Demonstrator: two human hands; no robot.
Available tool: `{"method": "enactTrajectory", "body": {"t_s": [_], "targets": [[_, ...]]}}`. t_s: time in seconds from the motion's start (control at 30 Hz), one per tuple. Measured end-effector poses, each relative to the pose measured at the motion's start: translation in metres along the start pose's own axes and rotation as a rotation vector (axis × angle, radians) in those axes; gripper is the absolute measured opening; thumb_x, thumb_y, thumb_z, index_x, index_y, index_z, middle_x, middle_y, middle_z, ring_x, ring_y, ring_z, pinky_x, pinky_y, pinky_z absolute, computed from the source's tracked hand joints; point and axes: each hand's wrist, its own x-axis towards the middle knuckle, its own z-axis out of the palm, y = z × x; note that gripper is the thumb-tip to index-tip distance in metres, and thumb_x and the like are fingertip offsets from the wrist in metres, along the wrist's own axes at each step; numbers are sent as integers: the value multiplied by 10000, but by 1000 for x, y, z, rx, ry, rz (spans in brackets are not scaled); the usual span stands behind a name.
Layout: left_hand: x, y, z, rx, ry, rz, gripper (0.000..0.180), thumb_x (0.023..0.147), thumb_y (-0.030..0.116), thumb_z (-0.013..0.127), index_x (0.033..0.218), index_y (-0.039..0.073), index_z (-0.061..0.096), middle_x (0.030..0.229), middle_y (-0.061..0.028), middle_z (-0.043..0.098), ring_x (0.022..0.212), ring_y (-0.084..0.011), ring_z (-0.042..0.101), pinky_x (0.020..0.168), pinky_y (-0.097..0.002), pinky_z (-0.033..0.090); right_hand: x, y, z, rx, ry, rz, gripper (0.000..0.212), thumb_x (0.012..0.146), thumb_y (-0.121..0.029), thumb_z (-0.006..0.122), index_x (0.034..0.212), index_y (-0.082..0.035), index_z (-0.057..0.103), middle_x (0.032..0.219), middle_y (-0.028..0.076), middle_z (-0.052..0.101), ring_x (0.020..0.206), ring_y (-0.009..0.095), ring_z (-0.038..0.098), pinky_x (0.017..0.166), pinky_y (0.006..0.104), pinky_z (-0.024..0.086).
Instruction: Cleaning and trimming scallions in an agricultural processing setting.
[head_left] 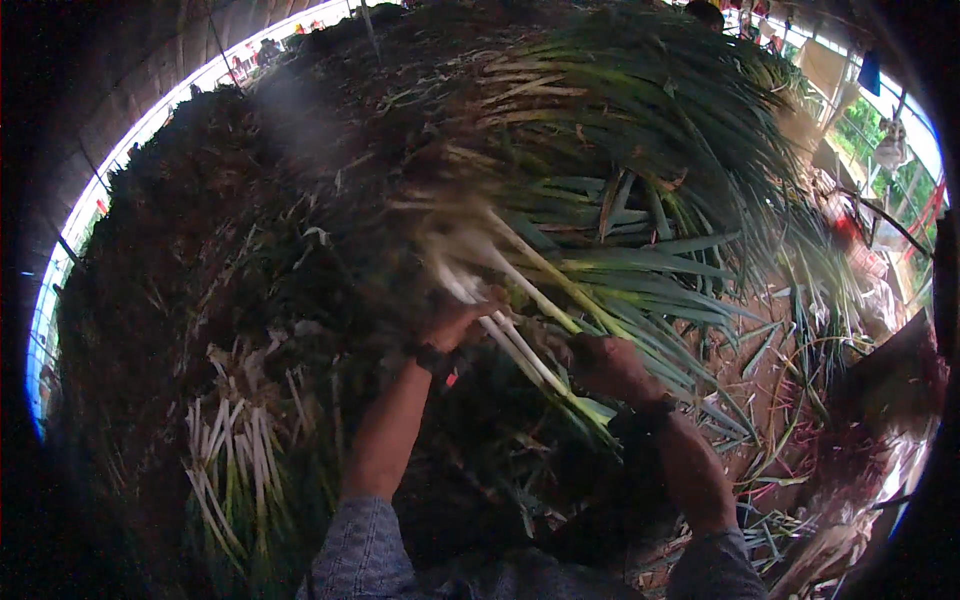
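Left hand (465,320) curled round long white-and-green leafy stalks (540,370), centre; right hand (610,368) curled, just right, hold unclear. Looks like gathering; next needs stalks kept aligned.

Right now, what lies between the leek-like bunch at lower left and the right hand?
In the head view, between the bunch and the right hand: the left forearm, then the pale stalks gripped by the left hand.
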Motion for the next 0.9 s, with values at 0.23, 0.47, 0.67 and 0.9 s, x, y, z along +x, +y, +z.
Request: {"method": "enactTrajectory", "body": {"t_s": [0.23, 0.47, 0.67, 0.9], "targets": [[4, -9, -5, -238, 4, -75, 423, 838, 409, 680, 1165, 144, 637, 1098, 10, 603, 970, -151, 554, 743, -301, 482, -5, 6, 7, 2, 41, -48, 192, 743, -158, 613, 926, -102, 640, 697, 169, 621, 646, 379, 622, 551, 478, 473], [-4, 7, 22, -144, -1, -163, 394, 858, 341, 668, 1194, 143, 608, 1115, -6, 593, 973, -137, 543, 743, -304, 487, -6, 13, 2, -38, -35, -58, 218, 736, -179, 612, 932, -88, 636, 714, 179, 628, 677, 391, 623, 594, 480, 487], [-28, -35, 31, -6, 90, 279, 316, 859, 245, 654, 1132, 95, 604, 1071, -46, 609, 965, -172, 573, 829, -336, 483, -12, 42, -2, -37, -295, -11, 266, 767, -272, 638, 926, -59, 644, 801, 166, 663, 707, 367, 638, 640, 464, 498], [-6, 19, -45, -722, 215, 221, 182, 888, 300, 639, 895, 131, 572, 704, 9, 503, 745, -176, 586, 677, -385, 528, -30, 100, -29, -45, -285, 38, 386, 724, -321, 703, 998, -51, 674, 872, 173, 677, 770, 343, 643, 709, 445, 492]]}}
